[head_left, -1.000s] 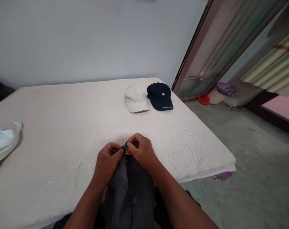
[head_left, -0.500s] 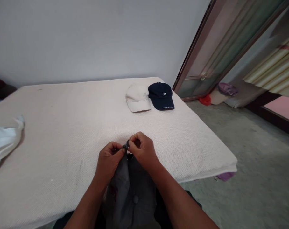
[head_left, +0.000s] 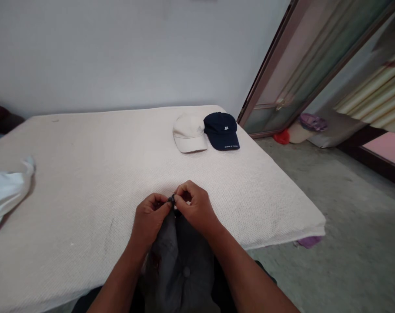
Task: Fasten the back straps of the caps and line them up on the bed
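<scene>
A dark grey cap (head_left: 194,265) hangs at the bottom middle, its top button facing up and a red mark on its left side. My left hand (head_left: 150,217) pinches the cap's strap end between thumb and finger. Close beside it, my right hand (head_left: 195,204) pinches the same strap from the other side, fingertips nearly touching those of my left. The fingers partly hide the strap. Beyond my hands, a cream cap (head_left: 189,134) and a navy cap (head_left: 221,131) with white lettering lie side by side on the white-covered table (head_left: 86,174).
White cloth or plastic (head_left: 8,191) lies at the table's left edge. A wall stands behind the table. To the right are a glass sliding door (head_left: 282,87), a bin with a purple liner (head_left: 311,124) and a red bag (head_left: 281,137) on the floor.
My hands still hold the cap's strap, with the right fingertips shifted very slightly left. The rest of the view has moved a little to the right.
</scene>
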Demonstrator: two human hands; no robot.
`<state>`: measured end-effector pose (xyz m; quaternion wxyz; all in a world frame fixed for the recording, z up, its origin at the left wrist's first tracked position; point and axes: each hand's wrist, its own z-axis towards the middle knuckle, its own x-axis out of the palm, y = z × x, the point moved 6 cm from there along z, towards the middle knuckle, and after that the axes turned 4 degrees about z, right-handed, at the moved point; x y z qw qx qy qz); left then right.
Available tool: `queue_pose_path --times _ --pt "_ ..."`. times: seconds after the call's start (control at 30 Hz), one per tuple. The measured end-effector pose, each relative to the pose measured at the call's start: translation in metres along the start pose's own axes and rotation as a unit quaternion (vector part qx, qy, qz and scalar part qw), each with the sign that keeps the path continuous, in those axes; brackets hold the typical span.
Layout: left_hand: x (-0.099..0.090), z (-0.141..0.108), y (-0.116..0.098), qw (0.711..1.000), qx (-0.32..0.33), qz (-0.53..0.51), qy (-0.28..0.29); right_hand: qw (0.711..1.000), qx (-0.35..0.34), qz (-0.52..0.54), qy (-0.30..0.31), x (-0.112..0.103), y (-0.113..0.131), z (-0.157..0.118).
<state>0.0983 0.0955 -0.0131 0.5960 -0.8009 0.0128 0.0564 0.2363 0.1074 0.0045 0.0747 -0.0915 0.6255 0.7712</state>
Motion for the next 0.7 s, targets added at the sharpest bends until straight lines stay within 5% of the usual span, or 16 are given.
queue_pose_path --times 0.7 --pt "-0.0008 0.0032 0.0081 0.997 -0.016 -0.048 0.056 0.977 0.068 0.184 0.081 0.0049 -0.0096 0.0033"
